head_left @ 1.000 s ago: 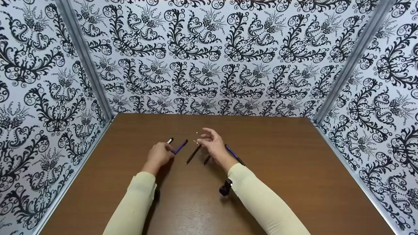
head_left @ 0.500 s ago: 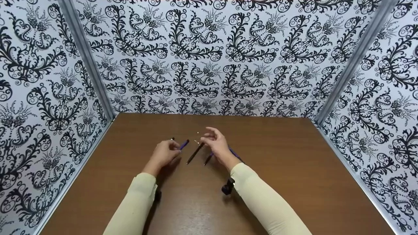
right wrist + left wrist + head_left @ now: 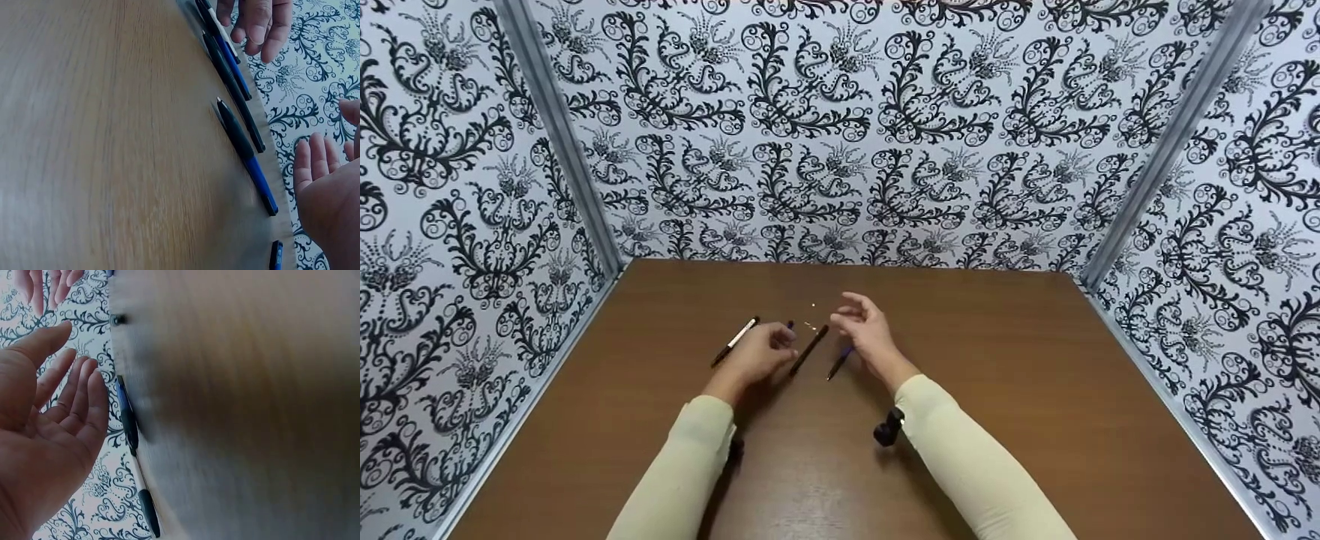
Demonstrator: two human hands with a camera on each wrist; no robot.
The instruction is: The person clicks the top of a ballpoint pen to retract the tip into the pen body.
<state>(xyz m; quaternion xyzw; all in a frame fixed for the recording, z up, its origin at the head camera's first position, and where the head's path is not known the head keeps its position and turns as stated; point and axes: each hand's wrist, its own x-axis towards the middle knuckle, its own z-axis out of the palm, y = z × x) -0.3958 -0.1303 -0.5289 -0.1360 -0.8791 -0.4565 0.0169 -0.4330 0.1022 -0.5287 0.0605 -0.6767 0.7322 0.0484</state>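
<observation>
My left hand (image 3: pixel 761 352) hovers over a blue pen (image 3: pixel 790 325), hiding most of it in the head view. In the left wrist view its fingers (image 3: pixel 79 396) are loosely extended and hold nothing. A black pen (image 3: pixel 810 350) lies just right of this hand. A white-and-black pen (image 3: pixel 735 341) lies to its left. My right hand (image 3: pixel 870 330) hangs with relaxed fingers above a blue pen with a black grip (image 3: pixel 840 363), nothing in its grasp. The right wrist view shows that pen (image 3: pixel 244 152) near the palm, and another blue pen (image 3: pixel 275 256) at the bottom edge.
The pens lie spaced in a slanted row on the brown wooden table (image 3: pixel 1005 390). Patterned black-and-white panels (image 3: pixel 840 135) enclose the back and sides, with grey metal posts (image 3: pixel 559 142) at the corners. Small bright specks (image 3: pixel 811 325) show near the black pen's far end.
My left hand has moved right, uncovering the white-and-black pen and now covering most of the blue one. My right hand has shifted slightly right, away from the black pen's far end.
</observation>
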